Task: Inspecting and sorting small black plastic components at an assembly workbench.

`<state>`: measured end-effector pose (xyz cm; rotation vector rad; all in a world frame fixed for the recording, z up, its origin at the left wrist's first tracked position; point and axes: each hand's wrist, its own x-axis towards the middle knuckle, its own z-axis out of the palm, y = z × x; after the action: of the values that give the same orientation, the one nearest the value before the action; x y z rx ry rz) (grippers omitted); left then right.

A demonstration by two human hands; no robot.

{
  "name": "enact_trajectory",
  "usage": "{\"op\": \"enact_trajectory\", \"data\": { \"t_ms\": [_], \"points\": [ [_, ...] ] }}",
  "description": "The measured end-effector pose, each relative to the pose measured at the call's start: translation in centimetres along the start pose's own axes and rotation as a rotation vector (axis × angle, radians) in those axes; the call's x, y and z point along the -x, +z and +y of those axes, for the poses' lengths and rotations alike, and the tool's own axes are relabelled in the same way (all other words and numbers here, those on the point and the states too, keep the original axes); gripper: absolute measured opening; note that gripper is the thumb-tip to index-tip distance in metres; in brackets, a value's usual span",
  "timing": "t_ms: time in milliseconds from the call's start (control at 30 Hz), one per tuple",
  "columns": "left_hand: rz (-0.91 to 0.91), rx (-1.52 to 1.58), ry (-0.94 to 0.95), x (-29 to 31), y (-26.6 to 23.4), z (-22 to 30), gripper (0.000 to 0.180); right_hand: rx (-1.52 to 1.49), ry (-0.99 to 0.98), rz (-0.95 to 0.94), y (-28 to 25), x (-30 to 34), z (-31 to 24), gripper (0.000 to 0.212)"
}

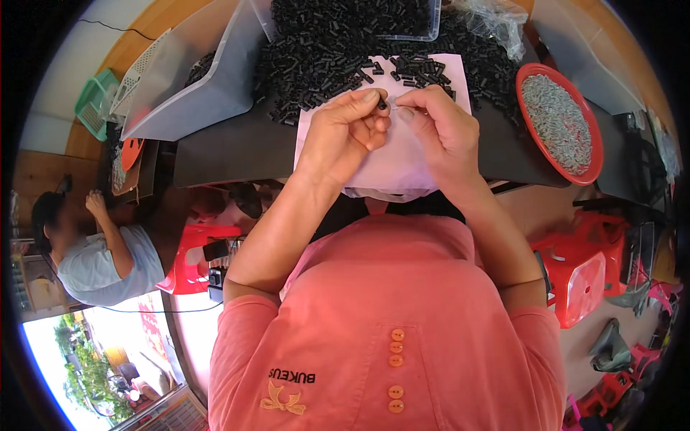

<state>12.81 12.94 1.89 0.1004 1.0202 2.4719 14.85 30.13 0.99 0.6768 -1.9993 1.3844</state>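
Note:
Between the thumb and forefinger of my left hand [345, 129] is a small black cylindrical part [382, 104], its end facing right. My right hand [442, 129] pinches close beside it, the fingertips on a tiny pale, glinting piece [394, 105] that is too small to make out well. Both hands are over a pale pink sheet [374, 172] at the table's near edge. Just beyond the fingers lies a large heap of similar black parts [316, 72], some of them loose on the sheet.
A clear plastic bin [194, 108] stands tilted at left. At right, a red round tray [596, 154] holds many small silvery pieces [557, 122]. Crumpled clear plastic [503, 25] lies at the back. Red stools [581, 287] stand on the floor; another person [111, 251] sits at left.

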Motion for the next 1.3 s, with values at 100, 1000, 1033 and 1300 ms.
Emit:
{"op": "enact_trajectory", "data": {
  "t_ms": [100, 1000, 1033, 1300],
  "points": [
    [-0.008, 0.065, -0.022, 0.1, 0.4, -0.2, 0.015, 0.051, -0.056, 0.045, 0.1, -0.1, -0.2, 0.015],
    [0.067, -0.210, 0.028, 3.8, 0.7, -0.6, 0.011, 0.230, -0.231, -0.125, -0.4, 0.7, -3.0, 0.029],
    [0.048, -0.199, 0.030, 3.9, 0.6, -0.5, 0.010, 0.227, -0.206, -0.142, -0.3, 0.9, -3.4, 0.035],
    [0.097, -0.395, 0.061, 4.3, -0.4, 0.2, 0.008, 0.138, -0.152, -0.204, -0.4, 1.9, -2.3, 0.033]
  ]
}}
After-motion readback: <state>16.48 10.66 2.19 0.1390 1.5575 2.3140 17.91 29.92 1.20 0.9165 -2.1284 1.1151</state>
